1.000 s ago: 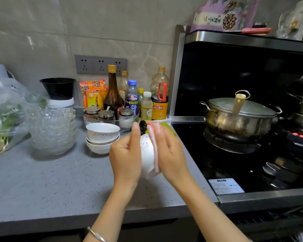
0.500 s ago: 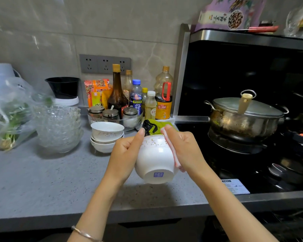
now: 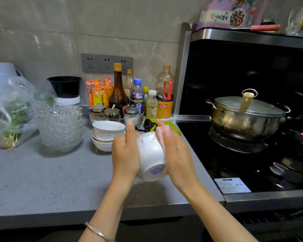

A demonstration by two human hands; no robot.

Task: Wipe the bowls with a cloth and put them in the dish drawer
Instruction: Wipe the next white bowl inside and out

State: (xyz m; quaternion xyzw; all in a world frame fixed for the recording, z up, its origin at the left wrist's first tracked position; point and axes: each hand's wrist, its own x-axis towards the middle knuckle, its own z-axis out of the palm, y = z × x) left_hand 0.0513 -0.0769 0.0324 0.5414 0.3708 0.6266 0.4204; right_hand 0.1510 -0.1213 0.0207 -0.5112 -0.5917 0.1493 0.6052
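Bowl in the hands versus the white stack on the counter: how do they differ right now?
The held bowl is tipped on its side, foot toward the camera; the stacked bowls sit upright on the counter. The left hand grips the held bowl while the right hand presses a cloth against it; no hand touches the stacked bowls. Both are white with speckles.

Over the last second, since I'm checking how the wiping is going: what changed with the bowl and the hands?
The bowl was turned between the hands: edge-on at first, its base with the blue mark now shows. The right hand slid the cloth along the outer wall. The left hand kept its hold; the stacked white bowls stayed put.
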